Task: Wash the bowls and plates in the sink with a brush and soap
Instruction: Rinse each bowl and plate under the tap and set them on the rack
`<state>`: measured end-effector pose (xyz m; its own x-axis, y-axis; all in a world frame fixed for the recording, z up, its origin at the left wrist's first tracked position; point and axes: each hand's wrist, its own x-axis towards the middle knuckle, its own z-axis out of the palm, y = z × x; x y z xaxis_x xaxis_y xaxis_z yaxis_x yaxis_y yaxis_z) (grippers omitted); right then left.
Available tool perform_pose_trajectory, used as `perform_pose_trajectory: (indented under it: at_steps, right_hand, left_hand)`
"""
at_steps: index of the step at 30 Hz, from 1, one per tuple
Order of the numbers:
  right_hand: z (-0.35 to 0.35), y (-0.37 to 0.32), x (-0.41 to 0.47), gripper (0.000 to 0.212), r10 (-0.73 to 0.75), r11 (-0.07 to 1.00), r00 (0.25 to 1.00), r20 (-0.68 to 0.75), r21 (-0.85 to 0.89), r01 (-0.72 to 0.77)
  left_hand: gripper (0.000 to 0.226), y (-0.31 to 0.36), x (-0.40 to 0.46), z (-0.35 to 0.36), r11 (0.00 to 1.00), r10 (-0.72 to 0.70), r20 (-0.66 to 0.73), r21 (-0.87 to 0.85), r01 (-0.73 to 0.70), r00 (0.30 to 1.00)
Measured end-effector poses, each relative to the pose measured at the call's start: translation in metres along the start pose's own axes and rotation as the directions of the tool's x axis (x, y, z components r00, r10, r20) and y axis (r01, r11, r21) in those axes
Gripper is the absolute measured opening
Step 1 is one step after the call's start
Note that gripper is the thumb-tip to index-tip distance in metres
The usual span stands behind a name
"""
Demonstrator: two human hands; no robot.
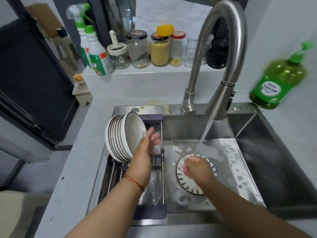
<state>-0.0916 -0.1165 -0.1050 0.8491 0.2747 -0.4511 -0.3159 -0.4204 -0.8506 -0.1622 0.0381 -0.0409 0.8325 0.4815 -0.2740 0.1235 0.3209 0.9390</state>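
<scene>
left hand (pixel 147 145) fingers straight beside stacked bowls (pixel 123 136) at ten o'clock, right hand (pixel 195 167) curled, grip unclear, over plate (pixel 192 186) under running water

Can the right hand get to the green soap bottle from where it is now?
Probably yes. The right hand is low in the sink over the patterned plate; the soap bottle stands on the counter behind the sink's right corner, with nothing between but the faucet, off to the left.

A pale speckled counter (pixel 73 162) runs along the near left, with a raised ledge (pixel 145 73) at the far side carrying jars (pixel 138 48) and spray bottles (pixel 96 52). A dark door (pixel 30 79) stands left; the right wall (pixel 283 23) is plain white.
</scene>
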Motion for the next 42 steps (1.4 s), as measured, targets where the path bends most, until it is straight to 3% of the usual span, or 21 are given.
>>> perform_pose_trajectory:
  at_steps: [2,6,12,14,18,21,25,31,36,42]
  right_hand:
    - [-0.032,0.032,0.018,0.031,0.148,0.989,0.985,-0.084,-0.013,-0.149]
    - [-0.079,0.076,0.045,0.024,0.347,0.907,0.931,-0.113,-0.213,-0.364]
    - [-0.097,0.110,0.072,0.029,0.511,0.729,0.844,-0.166,-0.437,-0.527]
    - [-0.096,0.116,0.077,0.028,0.590,0.678,0.788,-0.173,-0.424,-0.601]
    - [-0.086,0.119,0.090,0.022,0.571,0.685,0.815,-0.097,-0.492,-0.538]
    - [-0.077,0.126,0.099,0.032,0.622,0.628,0.776,-0.102,-0.527,-0.573]
    - [-0.074,0.133,0.111,0.030,0.656,0.608,0.741,-0.142,-0.483,-0.630]
    - [-0.080,0.136,0.111,0.031,0.615,0.672,0.786,-0.068,-0.477,-0.567]
    - [-0.088,0.123,0.101,0.023,0.452,0.802,0.889,-0.076,-0.402,-0.442]
    - [-0.097,0.086,0.083,0.015,0.406,0.910,0.913,-0.034,-0.080,-0.407]
  left_hand:
    - [0.043,-0.014,-0.002,0.015,0.993,-0.098,0.022,-0.057,0.099,0.995]
    - [0.032,-0.039,-0.008,0.032,0.971,-0.225,0.008,-0.076,0.225,0.974]
    - [0.033,-0.066,-0.014,0.046,0.933,-0.356,0.010,-0.045,0.356,0.934]
    - [0.032,-0.073,-0.015,0.048,0.925,-0.379,0.006,-0.034,0.379,0.925]
    - [0.031,-0.082,-0.014,0.053,0.917,-0.398,-0.012,-0.021,0.398,0.917]
    - [0.032,-0.087,-0.012,0.055,0.911,-0.413,-0.025,-0.034,0.412,0.911]
    - [0.031,-0.093,-0.008,0.055,0.907,-0.421,-0.051,-0.040,0.419,0.906]
    - [0.028,-0.098,-0.005,0.056,0.899,-0.437,-0.087,-0.059,0.434,0.895]
    - [0.027,-0.101,-0.003,0.056,0.889,-0.457,-0.126,-0.082,0.450,0.881]
    - [0.022,-0.103,-0.005,0.055,0.882,-0.469,-0.178,-0.046,0.469,0.865]
